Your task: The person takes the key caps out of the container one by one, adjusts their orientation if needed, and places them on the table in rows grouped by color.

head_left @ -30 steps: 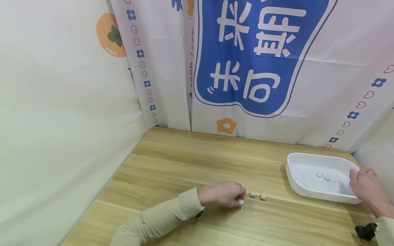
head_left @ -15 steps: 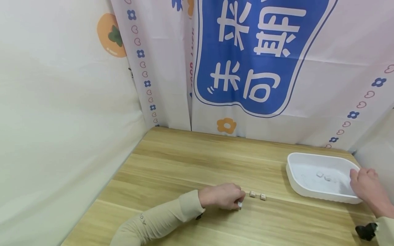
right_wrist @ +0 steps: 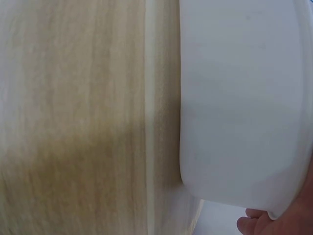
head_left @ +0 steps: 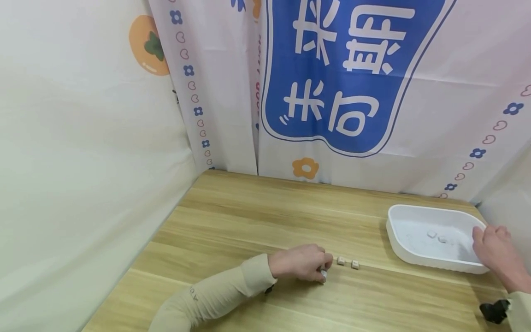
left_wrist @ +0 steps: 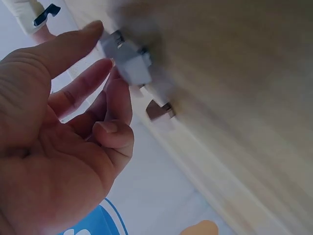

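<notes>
My left hand (head_left: 300, 263) pinches a small whitish block (head_left: 324, 275) between thumb and fingertips, close over the table. In the left wrist view this block (left_wrist: 133, 63) is blurred, with dark bits at its edge; its exact kind I cannot tell. Just right of the hand, two similar blocks (head_left: 354, 264) with faint marks on top stand in a row with a small gap. At the far right my right hand (head_left: 495, 251) grips the right rim of a white plastic tray (head_left: 431, 263). In the right wrist view, the tray's side wall (right_wrist: 239, 107) fills much of the picture.
Inside the tray lie a few pale pieces (head_left: 432, 234). The wood-grain table (head_left: 257, 203) ends at a printed curtain (head_left: 232, 115) behind and a plain cloth wall (head_left: 91, 152) on the left. A black strap piece (head_left: 494, 311) sits at the right wrist.
The left hand has dipped slightly toward the front with its block, then come back up a little. The right hand, the tray and the two blocks in the row stay put.
</notes>
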`<state>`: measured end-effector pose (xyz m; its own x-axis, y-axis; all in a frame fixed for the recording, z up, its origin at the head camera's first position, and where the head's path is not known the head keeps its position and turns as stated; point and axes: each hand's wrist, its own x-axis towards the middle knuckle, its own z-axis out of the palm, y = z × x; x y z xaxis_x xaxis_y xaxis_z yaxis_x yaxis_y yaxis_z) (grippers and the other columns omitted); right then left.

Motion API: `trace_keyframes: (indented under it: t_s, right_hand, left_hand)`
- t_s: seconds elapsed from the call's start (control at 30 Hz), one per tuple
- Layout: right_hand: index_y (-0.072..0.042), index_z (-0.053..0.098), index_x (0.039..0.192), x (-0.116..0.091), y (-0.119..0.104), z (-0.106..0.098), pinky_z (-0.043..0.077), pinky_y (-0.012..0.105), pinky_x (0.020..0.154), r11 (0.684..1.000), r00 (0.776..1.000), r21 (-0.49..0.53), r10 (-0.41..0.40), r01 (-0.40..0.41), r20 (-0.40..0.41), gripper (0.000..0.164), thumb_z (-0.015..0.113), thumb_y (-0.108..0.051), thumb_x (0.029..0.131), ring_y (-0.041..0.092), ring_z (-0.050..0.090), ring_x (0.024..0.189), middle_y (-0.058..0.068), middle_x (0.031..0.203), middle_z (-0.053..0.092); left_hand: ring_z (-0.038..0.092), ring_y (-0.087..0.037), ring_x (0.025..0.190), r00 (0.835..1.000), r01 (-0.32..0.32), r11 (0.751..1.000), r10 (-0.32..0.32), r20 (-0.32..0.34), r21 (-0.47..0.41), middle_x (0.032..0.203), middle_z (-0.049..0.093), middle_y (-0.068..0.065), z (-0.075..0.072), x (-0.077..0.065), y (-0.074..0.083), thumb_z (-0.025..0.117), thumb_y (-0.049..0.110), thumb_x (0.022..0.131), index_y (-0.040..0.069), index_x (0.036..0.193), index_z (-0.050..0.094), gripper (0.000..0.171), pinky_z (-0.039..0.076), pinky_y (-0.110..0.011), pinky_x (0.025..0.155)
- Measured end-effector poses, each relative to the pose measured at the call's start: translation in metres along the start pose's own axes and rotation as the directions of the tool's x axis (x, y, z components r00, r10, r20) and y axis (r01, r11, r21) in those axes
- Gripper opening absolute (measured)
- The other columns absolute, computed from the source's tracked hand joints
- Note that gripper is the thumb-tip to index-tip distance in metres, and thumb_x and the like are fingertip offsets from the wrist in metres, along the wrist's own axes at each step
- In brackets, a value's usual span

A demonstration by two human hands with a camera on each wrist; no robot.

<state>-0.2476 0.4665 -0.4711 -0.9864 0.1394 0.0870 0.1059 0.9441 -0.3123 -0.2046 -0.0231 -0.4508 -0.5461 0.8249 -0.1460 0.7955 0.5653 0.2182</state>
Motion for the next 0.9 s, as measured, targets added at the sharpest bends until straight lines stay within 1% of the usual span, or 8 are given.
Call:
trace_keyframes:
  t_s: [0.17,0.27,0.33,0.53,0.7,0.8,0.9]
  right_hand:
    - [0.036,0.023,0.119,-0.001,0.000,0.000,0.032,0.073,0.089,1.000,1.000,-0.011,0.010,-0.010,0.023,0.075,0.012,-0.037,0.104,0.064,0.026,0.109,0.050,0.111,0.020]
    - [0.036,0.021,0.121,-0.001,0.001,0.002,0.032,0.072,0.092,0.999,0.999,-0.020,0.028,-0.027,0.043,0.078,0.013,-0.040,0.105,0.064,0.025,0.112,0.050,0.114,0.018]
    - [0.036,0.022,0.121,-0.001,0.000,0.002,0.031,0.072,0.093,0.999,0.999,-0.018,0.031,-0.031,0.035,0.077,0.012,-0.038,0.105,0.064,0.025,0.111,0.050,0.114,0.018]
    - [0.036,0.021,0.120,0.000,0.001,0.000,0.032,0.072,0.091,0.999,0.999,-0.020,0.047,-0.046,0.026,0.076,0.011,-0.038,0.105,0.062,0.027,0.107,0.048,0.111,0.019]
    - [0.035,0.022,0.121,0.000,0.002,0.000,0.032,0.073,0.091,0.999,0.999,-0.023,0.025,-0.024,0.024,0.076,0.012,-0.038,0.105,0.064,0.025,0.111,0.049,0.114,0.019]
    - [0.035,0.023,0.121,0.000,0.003,-0.001,0.032,0.073,0.091,1.000,1.000,-0.013,0.006,-0.006,0.022,0.075,0.013,-0.038,0.105,0.064,0.024,0.112,0.050,0.116,0.019]
    - [0.034,0.024,0.122,0.000,0.002,-0.001,0.032,0.072,0.090,1.000,0.999,-0.006,0.007,-0.007,0.032,0.076,0.012,-0.039,0.105,0.062,0.026,0.110,0.048,0.114,0.020]
  left_hand:
    - [0.052,0.002,0.068,0.998,-0.035,0.999,0.034,-0.054,-0.017,0.088,0.066,0.002,-0.008,0.008,-0.003,0.064,0.031,0.095,0.011,0.101,0.065,0.021,0.041,-0.008,0.059]
    - [0.053,0.004,0.067,0.994,-0.049,0.999,0.048,-0.095,-0.003,0.086,0.067,0.004,-0.015,0.013,-0.003,0.060,0.031,0.098,0.013,0.099,0.066,0.020,0.041,-0.007,0.059]
    - [0.053,0.004,0.066,0.993,-0.051,0.999,0.052,-0.109,0.005,0.084,0.066,0.007,-0.019,0.016,-0.001,0.058,0.032,0.099,0.014,0.098,0.066,0.020,0.041,-0.007,0.058]
    - [0.054,0.006,0.071,0.994,-0.052,0.998,0.050,-0.102,-0.018,0.087,0.064,0.011,-0.033,0.027,0.007,0.054,0.033,0.101,0.017,0.098,0.064,0.019,0.042,-0.007,0.062]
    - [0.054,0.006,0.069,0.991,-0.079,0.997,0.081,-0.104,0.022,0.086,0.064,0.013,-0.039,0.039,0.012,0.053,0.034,0.101,0.019,0.098,0.065,0.020,0.042,-0.007,0.062]
    - [0.054,0.005,0.066,0.989,-0.097,0.995,0.099,-0.106,0.029,0.085,0.065,0.013,-0.044,0.046,0.014,0.053,0.033,0.101,0.018,0.098,0.066,0.020,0.041,-0.008,0.060]
    - [0.055,0.005,0.064,0.988,-0.114,0.993,0.115,-0.106,0.022,0.084,0.066,0.012,-0.050,0.052,0.016,0.053,0.032,0.101,0.016,0.099,0.066,0.021,0.042,-0.006,0.060]
